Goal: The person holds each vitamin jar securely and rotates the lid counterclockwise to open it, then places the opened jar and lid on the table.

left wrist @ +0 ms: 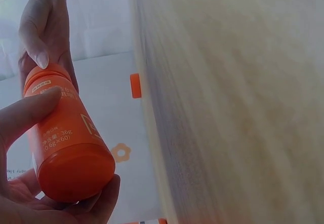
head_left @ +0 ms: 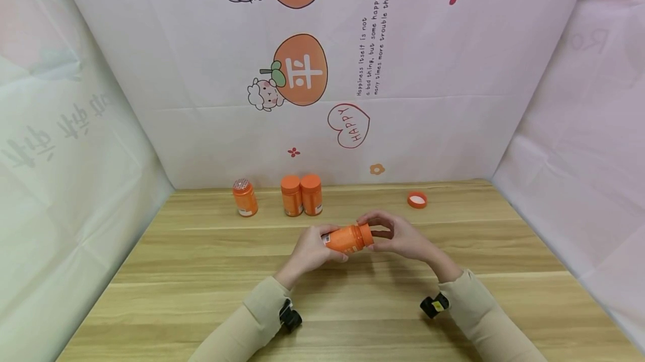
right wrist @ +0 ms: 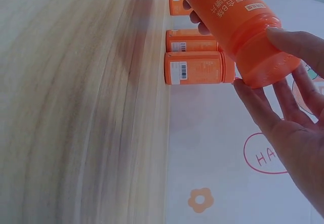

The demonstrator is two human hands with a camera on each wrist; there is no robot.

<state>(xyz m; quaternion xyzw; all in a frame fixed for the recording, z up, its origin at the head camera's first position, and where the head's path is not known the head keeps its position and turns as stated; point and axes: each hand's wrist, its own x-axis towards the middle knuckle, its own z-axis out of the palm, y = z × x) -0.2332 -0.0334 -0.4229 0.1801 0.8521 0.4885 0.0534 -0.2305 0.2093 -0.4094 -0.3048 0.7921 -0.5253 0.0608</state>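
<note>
An orange pill bottle (head_left: pixel 345 239) is held tilted above the wooden table, its orange cap (head_left: pixel 366 234) pointing right. Fingers and thumb of my left hand (head_left: pixel 308 250) grip the lower body. At the other end, my right hand (head_left: pixel 405 237) holds the cap between thumb and fingers. White print runs along the bottle's side (left wrist: pixel 66 117) in the left wrist view, and its smooth base faces that camera. In the right wrist view the right thumb lies at the edge of the cap (right wrist: pixel 268 64), with fingertips on its other side.
Two capped orange bottles (head_left: pixel 312 197) stand side by side at the back of the wooden table (head_left: pixel 201 272). Left of them is a bottle (head_left: pixel 245 200) without a cap, its top pale and patterned. A loose orange cap (head_left: pixel 417 200) lies back right. Printed white sheeting (head_left: pixel 433 127) encloses the table.
</note>
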